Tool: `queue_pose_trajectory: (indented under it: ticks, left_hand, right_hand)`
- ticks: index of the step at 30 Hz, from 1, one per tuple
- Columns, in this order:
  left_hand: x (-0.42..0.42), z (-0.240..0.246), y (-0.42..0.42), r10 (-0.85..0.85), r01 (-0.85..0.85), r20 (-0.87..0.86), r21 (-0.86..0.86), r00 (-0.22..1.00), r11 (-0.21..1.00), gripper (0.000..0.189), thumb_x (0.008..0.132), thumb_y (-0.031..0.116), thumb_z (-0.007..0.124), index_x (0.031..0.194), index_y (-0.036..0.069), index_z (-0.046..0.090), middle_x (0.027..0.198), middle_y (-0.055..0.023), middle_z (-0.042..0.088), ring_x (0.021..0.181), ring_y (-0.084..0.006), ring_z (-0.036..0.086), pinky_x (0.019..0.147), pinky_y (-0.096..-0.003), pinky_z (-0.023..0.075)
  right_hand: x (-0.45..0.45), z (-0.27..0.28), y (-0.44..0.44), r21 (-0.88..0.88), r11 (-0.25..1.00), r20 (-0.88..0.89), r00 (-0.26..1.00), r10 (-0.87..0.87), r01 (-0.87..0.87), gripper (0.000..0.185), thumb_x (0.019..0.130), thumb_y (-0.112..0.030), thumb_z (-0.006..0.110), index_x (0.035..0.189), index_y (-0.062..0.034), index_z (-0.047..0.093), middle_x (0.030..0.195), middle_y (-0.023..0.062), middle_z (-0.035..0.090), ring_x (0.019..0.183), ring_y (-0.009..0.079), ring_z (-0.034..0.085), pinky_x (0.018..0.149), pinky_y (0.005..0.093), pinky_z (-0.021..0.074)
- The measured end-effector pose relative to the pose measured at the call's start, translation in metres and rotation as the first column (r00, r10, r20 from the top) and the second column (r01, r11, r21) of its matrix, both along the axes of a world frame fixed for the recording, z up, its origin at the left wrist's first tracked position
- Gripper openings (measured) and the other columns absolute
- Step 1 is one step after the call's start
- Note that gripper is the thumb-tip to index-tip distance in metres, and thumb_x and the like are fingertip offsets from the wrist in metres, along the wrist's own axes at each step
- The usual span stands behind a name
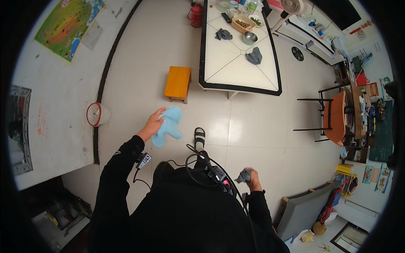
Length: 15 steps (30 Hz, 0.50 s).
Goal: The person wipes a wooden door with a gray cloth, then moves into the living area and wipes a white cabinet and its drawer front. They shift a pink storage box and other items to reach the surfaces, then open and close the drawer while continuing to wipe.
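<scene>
My left hand (154,123) pinches a light blue cloth (170,124), which hangs in loose lobes over the tiled floor. Bunched in my right hand (254,181) is a dark grey cloth (243,176), held low beside my body. Ahead, two more grey cloths lie crumpled on the white table: one cloth (223,34) near its left edge and another cloth (254,56) nearer its front. An orange wooden stool (177,81) stands just beyond the blue cloth.
The white table (221,71) has a black rim and bears a food container (241,24), a metal bowl (250,38) and cups. A red-rimmed bin (98,114) stands by the left wall. An orange chair (335,120) is at right. Cables (218,163) cross my front.
</scene>
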State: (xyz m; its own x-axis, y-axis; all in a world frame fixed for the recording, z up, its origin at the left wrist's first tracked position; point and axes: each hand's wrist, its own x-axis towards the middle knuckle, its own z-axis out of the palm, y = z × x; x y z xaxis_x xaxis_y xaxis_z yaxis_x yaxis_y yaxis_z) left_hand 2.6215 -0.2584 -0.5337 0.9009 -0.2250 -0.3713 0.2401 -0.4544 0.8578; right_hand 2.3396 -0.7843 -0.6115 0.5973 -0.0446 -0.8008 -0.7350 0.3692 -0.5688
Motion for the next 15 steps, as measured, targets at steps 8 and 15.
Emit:
queue_pose_trajectory:
  ticks: [8,15]
  left_hand:
    - [0.136,-0.058,-0.02,0.058,-0.082,-0.112,-0.225,0.992,0.971,0.054,0.102,0.003,0.047,0.153,0.012,0.034,0.149,-0.0129,0.045,0.139,-0.0224,0.041,0.112,-0.0331,0.0358]
    - [0.255,-0.235,0.0,0.186,-0.163,0.058,-0.272,0.981,0.948,0.053,0.101,0.004,0.051,0.151,0.006,0.036,0.148,-0.0112,0.049,0.136,-0.0218,0.045,0.111,-0.0314,0.0346]
  right_hand:
    - [0.136,0.05,0.021,-0.131,0.988,-0.031,0.996,-0.084,0.08,0.007,0.091,-0.008,0.063,0.095,-0.0023,0.065,0.078,0.0019,0.063,0.069,0.0136,0.062,0.063,0.0295,0.052]
    - [0.052,0.098,0.062,-0.731,0.462,-0.194,0.803,0.564,-0.502,0.029,0.096,-0.026,0.054,0.105,-0.0003,0.065,0.09,0.0042,0.07,0.079,0.0161,0.066,0.076,0.0301,0.0537]
